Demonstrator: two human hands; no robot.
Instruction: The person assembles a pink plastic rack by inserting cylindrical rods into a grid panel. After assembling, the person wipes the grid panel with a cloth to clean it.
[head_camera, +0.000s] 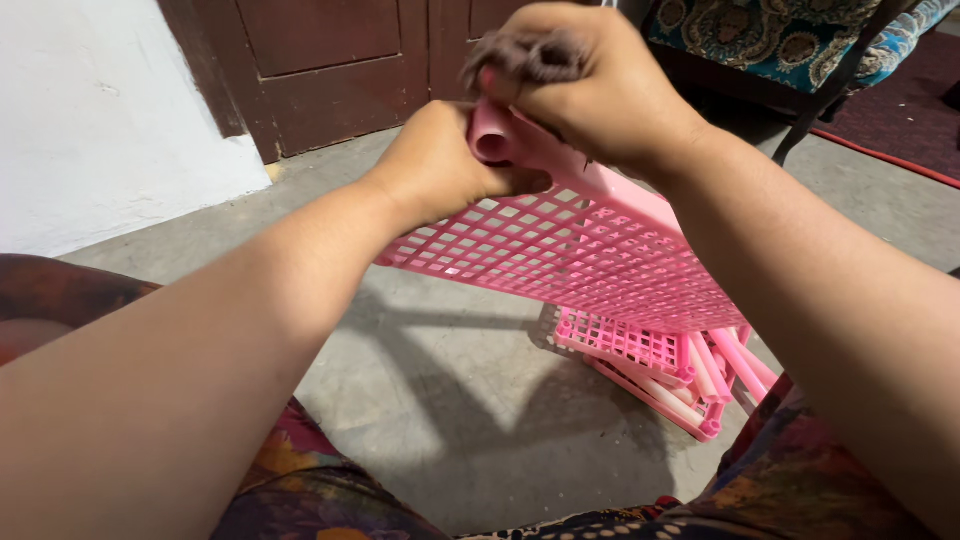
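Observation:
I hold a pink plastic lattice shelf panel (590, 255) tilted up in front of me. My left hand (435, 160) grips its near corner from the left, fingers curled around the edge beside a round pink corner socket (492, 138). My right hand (575, 75) closes over the same corner from above, fingers pinched on the socket. The panel slopes down and away to the right. Beneath its far end on the floor lie several pink tubes (715, 365) on top of another pink lattice panel (620, 340).
A grey concrete floor (450, 400) lies below, with my patterned clothing (300, 480) along the bottom. A dark brown wooden door (330, 70) and white wall (100, 120) stand behind. A chair with blue patterned fabric (790, 40) is at the upper right.

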